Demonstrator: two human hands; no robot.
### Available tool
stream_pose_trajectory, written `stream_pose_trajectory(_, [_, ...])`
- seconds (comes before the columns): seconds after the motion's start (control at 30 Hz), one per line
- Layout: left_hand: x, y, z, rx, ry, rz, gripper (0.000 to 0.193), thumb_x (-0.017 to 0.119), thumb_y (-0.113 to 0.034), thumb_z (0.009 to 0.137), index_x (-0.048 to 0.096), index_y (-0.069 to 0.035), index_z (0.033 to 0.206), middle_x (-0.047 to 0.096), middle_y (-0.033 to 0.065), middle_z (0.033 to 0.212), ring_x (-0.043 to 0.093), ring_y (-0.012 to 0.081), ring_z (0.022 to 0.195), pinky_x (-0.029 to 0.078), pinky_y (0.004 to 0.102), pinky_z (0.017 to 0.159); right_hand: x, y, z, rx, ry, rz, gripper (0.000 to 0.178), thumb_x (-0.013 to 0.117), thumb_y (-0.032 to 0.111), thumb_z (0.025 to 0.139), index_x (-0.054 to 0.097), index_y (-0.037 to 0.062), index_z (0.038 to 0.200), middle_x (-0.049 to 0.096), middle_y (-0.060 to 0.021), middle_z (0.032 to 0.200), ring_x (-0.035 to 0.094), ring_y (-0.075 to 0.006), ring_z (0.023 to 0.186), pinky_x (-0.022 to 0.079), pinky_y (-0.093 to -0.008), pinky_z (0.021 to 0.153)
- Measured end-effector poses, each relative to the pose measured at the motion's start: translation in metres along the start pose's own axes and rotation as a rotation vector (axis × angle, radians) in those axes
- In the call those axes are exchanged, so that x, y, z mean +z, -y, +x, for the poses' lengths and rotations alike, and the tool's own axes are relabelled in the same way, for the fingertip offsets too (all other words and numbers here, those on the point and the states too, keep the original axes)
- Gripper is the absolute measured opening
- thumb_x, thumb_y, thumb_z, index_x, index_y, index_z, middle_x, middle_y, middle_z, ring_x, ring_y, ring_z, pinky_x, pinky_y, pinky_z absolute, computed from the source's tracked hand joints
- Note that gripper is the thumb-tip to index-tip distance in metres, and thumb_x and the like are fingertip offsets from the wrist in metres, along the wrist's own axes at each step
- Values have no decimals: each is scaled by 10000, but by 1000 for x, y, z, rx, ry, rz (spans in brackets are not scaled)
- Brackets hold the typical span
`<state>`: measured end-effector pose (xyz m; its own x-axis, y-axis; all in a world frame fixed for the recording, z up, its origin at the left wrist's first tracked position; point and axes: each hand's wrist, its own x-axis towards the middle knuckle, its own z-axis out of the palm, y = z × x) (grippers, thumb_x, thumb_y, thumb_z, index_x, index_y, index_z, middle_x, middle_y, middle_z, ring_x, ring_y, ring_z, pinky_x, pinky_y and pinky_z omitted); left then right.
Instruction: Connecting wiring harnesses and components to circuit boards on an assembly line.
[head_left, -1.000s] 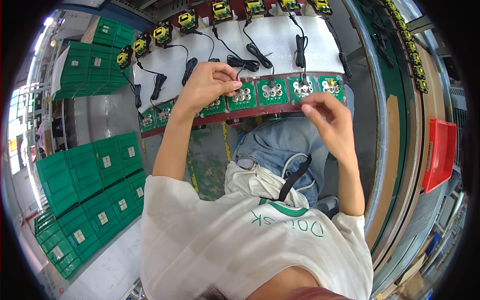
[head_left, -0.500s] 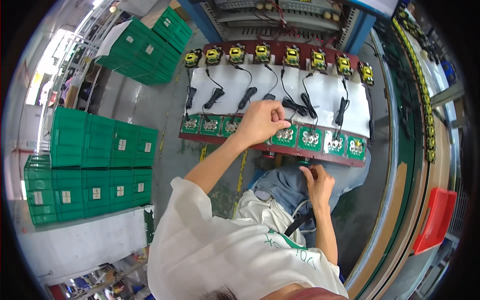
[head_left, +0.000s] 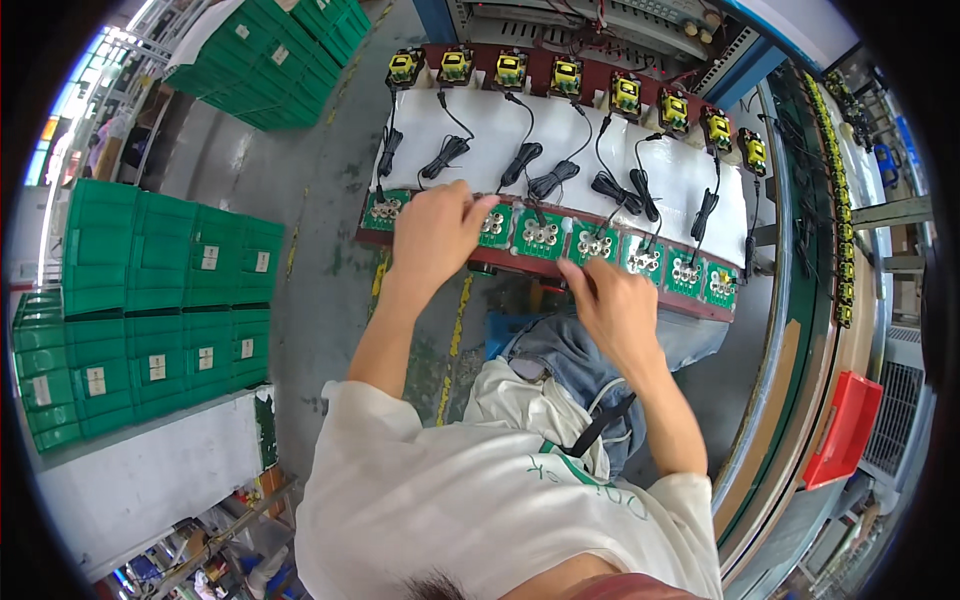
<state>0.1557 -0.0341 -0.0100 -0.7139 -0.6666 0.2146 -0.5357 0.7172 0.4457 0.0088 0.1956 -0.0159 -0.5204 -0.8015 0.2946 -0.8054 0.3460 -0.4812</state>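
Observation:
My left hand [head_left: 435,238] is closed over the left part of the row of green circuit boards, thumb pointing right; its curled fingertips and anything in them are hidden. My right hand [head_left: 618,308] is at the row's front edge, its thumb apart from its loosely bent fingers and nothing visible between them. Right of my left hand, a green board [head_left: 541,233] with round silver metal sockets lies uncovered. Another such board [head_left: 594,245] lies just beyond my right thumb. Bundled black cords [head_left: 553,180] run from the boards to yellow-and-black power modules [head_left: 566,76] along the back.
A white sheet [head_left: 480,125] lies between modules and boards on the dark red fixture [head_left: 520,262]. Blue rack posts [head_left: 745,78] rise behind it. Stacked green crates [head_left: 160,250] stand at left. A red bin [head_left: 843,428] sits at right, beside a long rail.
My left hand has moved left along the boards, away from the middle one. My right hand has come up and left from below the fixture to its front edge. The view has shifted.

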Motion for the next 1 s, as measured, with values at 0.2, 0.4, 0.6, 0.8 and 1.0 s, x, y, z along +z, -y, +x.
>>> stream_pose_trajectory(0.2, [15, -11, 1, 103, 62, 246, 455, 719, -377, 1045, 678, 18, 822, 714, 170, 712, 648, 398, 576, 535, 452, 573, 36, 13, 63, -150, 61, -318, 421, 746, 364, 1027, 695, 33, 770, 694, -156, 649, 619, -366, 499, 485, -439, 501])
stream_pose_trajectory(0.4, [23, -2, 6, 162, 92, 265, 471, 703, -378, 1049, 679, 15, 791, 717, 201, 702, 647, 438, 569, 532, 485, 568, 49, -3, 79, -257, 143, -377, 461, 739, 393, 1022, 705, 24, 748, 706, -176, 657, 639, -383, 508, 496, -460, 504])
stream_pose_trajectory(0.6, [-24, -25, 27, 33, -233, 165, 417, 697, -358, 1044, 726, -14, 812, 718, 192, 679, 660, 436, 564, 528, 482, 543, -9, 55, 124, -134, -51, -76, 523, 724, 440, 1028, 710, 21, 715, 690, -170, 629, 635, -394, 513, 499, -469, 513])
stream_pose_trajectory(0.8, [-69, 15, 15, -72, -237, 201, 414, 605, -395, 1101, 703, -38, 915, 759, 200, 779, 712, 481, 707, 547, 542, 607, 5, 82, 134, -204, 17, -199, 533, 725, 458, 1006, 740, 32, 686, 635, -146, 540, 597, -377, 473, 464, -452, 469])
stream_pose_trajectory(1.0, [-39, 91, -11, -346, -6, 403, 488, 635, -487, 1069, 718, -20, 954, 752, 242, 793, 710, 518, 726, 563, 566, 638, 95, 112, 120, -303, 109, -165, 524, 726, 489, 1012, 759, 43, 738, 726, -142, 663, 662, -364, 524, 491, -450, 509])
